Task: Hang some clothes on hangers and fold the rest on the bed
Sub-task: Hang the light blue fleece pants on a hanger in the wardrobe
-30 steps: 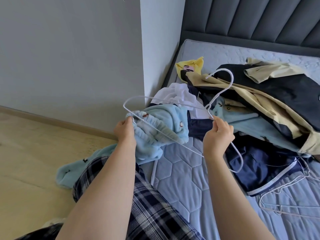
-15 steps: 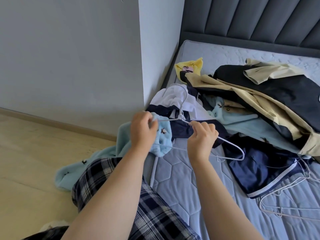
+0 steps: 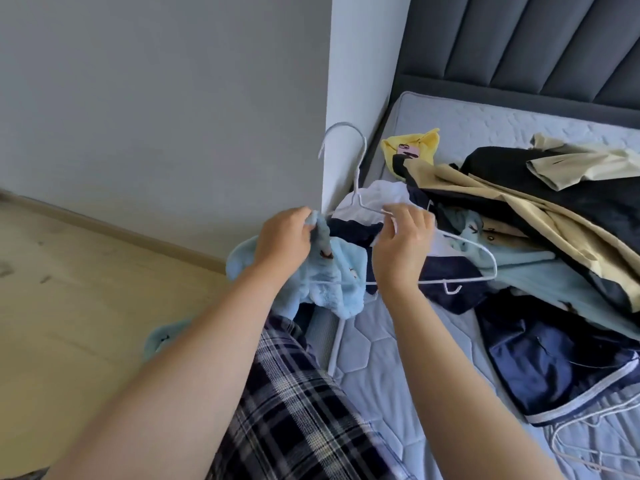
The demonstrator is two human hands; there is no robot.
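The left hand [image 3: 284,242] pinches a bunched edge of the light blue fluffy fleece garment [image 3: 332,282]. Thumb & fingers are clenched on the cloth right at the left shoulder of the thin white wire hanger [image 3: 460,279]. Can't tell if the cloth is round the wire there, since the hand hides it. The right hand [image 3: 401,251] has its fingers curled over the hanger's right shoulder wire, just beside the neck, grasping it.

The hanger is held roughly upright above the bed edge nearest the person, hook up & in front of the grey wall [image 3: 173,98]. Its bottom bar crosses in front of the fleece & runs on past the right wrist, w/ a small notch hook under it. The rest of the fleece hangs off that bed edge toward the pale wood floor [image 3: 86,289].

On the pale blue quilted mattress [image 3: 381,358], mid-bed, lies a heap of clothes [image 3: 554,216]: navy w/ pale trim, black, beige, white, more light blue. A yellow fabric piece [image 3: 415,147] sits at the heap's far end, near the mattress corner by the dark grey padded headboard [image 3: 519,46]. Spare white wire hangers [image 3: 554,439] lie on the mattress at bottom right, just beside the navy piece. Dark plaid trousers [image 3: 294,410] show against the near bed edge.
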